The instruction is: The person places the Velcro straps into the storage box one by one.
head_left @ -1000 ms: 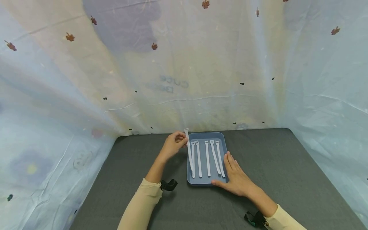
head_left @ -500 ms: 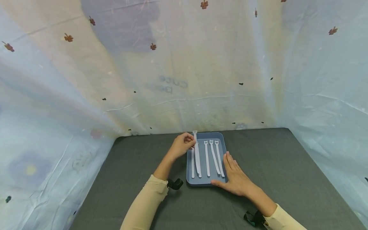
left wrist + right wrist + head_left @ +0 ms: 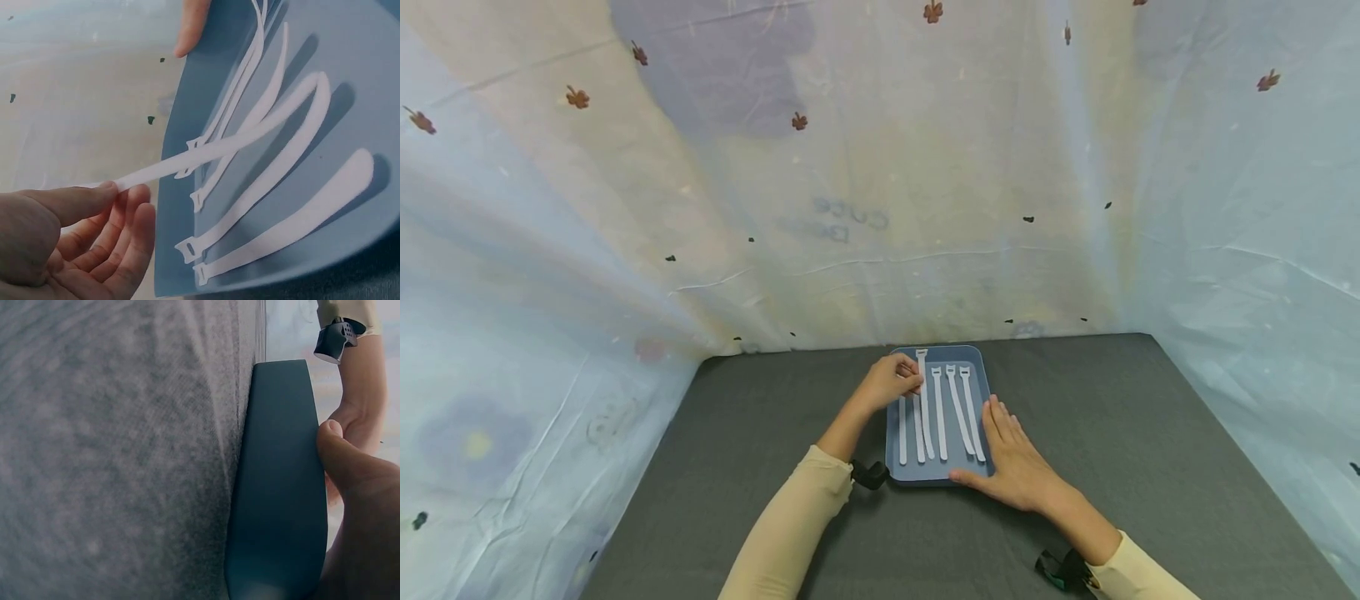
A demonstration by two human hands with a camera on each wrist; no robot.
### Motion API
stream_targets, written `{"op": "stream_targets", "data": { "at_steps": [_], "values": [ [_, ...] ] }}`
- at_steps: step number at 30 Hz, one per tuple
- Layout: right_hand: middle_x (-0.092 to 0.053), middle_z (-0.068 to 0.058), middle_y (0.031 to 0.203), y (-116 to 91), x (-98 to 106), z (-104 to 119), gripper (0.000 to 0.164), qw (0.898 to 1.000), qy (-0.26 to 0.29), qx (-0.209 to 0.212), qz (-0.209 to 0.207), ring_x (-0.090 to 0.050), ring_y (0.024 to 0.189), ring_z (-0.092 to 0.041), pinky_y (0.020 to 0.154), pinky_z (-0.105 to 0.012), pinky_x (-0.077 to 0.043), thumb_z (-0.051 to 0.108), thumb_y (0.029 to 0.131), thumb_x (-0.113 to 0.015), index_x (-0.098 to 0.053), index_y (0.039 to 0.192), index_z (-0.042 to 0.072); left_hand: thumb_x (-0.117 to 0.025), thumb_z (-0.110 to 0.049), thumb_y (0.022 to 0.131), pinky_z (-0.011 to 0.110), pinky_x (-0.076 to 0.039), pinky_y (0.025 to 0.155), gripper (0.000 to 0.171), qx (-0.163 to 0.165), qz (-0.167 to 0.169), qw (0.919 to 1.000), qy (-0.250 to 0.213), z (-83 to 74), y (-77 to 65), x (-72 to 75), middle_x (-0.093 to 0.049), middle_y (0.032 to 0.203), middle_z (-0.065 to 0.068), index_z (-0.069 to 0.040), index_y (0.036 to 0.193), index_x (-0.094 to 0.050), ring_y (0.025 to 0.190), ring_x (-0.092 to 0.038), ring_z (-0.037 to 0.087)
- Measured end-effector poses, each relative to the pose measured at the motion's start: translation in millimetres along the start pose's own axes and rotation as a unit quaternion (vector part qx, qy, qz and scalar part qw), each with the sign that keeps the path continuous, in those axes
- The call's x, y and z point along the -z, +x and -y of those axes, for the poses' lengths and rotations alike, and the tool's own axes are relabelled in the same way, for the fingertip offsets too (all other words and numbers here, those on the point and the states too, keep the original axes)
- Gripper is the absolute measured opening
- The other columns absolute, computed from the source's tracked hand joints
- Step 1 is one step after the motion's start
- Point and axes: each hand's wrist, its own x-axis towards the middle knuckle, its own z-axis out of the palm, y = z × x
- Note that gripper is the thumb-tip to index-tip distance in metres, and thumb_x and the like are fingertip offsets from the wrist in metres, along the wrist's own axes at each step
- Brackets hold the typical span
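Note:
My left hand (image 3: 891, 381) pinches a white hook-and-loop cable tie (image 3: 927, 417) near its slotted head, between thumb and fingertips. In the left wrist view the strap of this cable tie (image 3: 212, 150) runs from the fingertips over the blue tray. Several more white cable ties (image 3: 940, 417) lie side by side, lengthwise, in the blue-grey tray (image 3: 917, 481); the left hand covers some of their heads. My right hand (image 3: 1018, 467) rests with straight fingers along the tray's right edge, its thumb at the front rim. The right wrist view has the tray's outer wall (image 3: 281, 481) beside the thumb.
The tray stands at the back of a table with a dark grey cloth (image 3: 1112, 442). Behind and at both sides hangs a pale printed curtain (image 3: 925, 208), close to the tray's far edge. Black straps (image 3: 1067, 571) are worn on both wrists.
The left hand has moved right over the tray and slightly nearer, carrying the cable tie from the left edge to beside the middle ties. The right hand has stayed in place.

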Motion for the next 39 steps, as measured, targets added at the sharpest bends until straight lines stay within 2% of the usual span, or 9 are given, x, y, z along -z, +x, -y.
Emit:
{"op": "stream_targets", "data": {
  "at_steps": [10, 14, 18, 23, 29, 39],
  "values": [
    [0.011, -0.01, 0.161, 0, -1, 0, 0.123, 1.0, -0.006, -0.001, 0.0, -0.001, 0.149, -0.032, 0.119, -0.051, -0.01, 0.085, 0.073, -0.048, 0.002, 0.153, 0.008, -0.067, -0.012, 0.09, 0.04, -0.059, 0.071, 0.012, 0.032, 0.01, 0.9991, 0.026, 9.8, 12.0, -8.4, -0.069, 0.084, 0.007, -0.004, 0.097, -0.061, 0.079, -0.071, 0.03],
    [0.011, -0.01, 0.161, -1, 1, 1, 0.122, 1.0, -0.005, -0.002, 0.002, -0.001, 0.149, -0.032, 0.119, -0.051, -0.01, 0.085, 0.073, -0.047, 0.002, 0.153, 0.008, -0.07, -0.009, 0.087, 0.032, -0.058, 0.062, 0.012, 0.031, 0.002, 0.997, 0.071, 9.1, 15.6, -11.2, -0.069, 0.08, 0.006, -0.004, 0.094, -0.062, 0.072, -0.071, 0.024],
    [0.009, -0.011, 0.161, -1, 2, 1, 0.122, 1.0, -0.005, 0.001, 0.004, -0.001, 0.149, -0.031, 0.119, -0.051, -0.011, 0.085, 0.073, -0.047, 0.002, 0.153, 0.007, -0.071, -0.006, 0.084, 0.023, -0.052, 0.053, 0.012, 0.034, -0.006, 0.9928, 0.115, 7.5, 18.2, -15.0, -0.07, 0.074, 0.005, -0.004, 0.092, -0.062, 0.064, -0.069, 0.019],
    [0.005, -0.014, 0.161, -1, 1, 1, 0.122, 1.0, -0.007, 0.001, 0.005, -0.001, 0.149, -0.031, 0.119, -0.051, -0.011, 0.085, 0.073, -0.047, 0.001, 0.153, 0.007, -0.071, -0.001, 0.08, 0.023, -0.05, 0.05, 0.013, 0.047, -0.011, 0.9908, 0.127, 7.0, 19.7, -19.7, -0.068, 0.069, 0.006, -0.003, 0.088, -0.061, 0.06, -0.067, 0.018],
    [0.004, -0.015, 0.161, -1, 2, 1, 0.122, 1.0, -0.009, 0.0, 0.005, -0.001, 0.149, -0.031, 0.119, -0.05, -0.011, 0.085, 0.073, -0.047, 0.002, 0.153, 0.007, -0.073, -0.002, 0.08, 0.024, -0.05, 0.05, 0.014, 0.059, -0.015, 0.9892, 0.133, 11.0, 22.3, -25.6, -0.067, 0.068, 0.006, -0.004, 0.087, -0.061, 0.061, -0.068, 0.021],
    [0.007, -0.013, 0.161, -1, 2, 0, 0.122, 1.0, -0.006, 0.002, 0.003, -0.002, 0.149, -0.031, 0.119, -0.05, -0.011, 0.085, 0.073, -0.047, 0.002, 0.153, 0.007, -0.073, 0.0, 0.076, 0.02, -0.044, 0.046, 0.014, 0.053, -0.03, 0.9807, 0.185, 8.3, 23.2, -31.1, -0.061, 0.062, 0.002, -0.004, 0.08, -0.061, 0.051, -0.054, 0.01]
  ]
}}
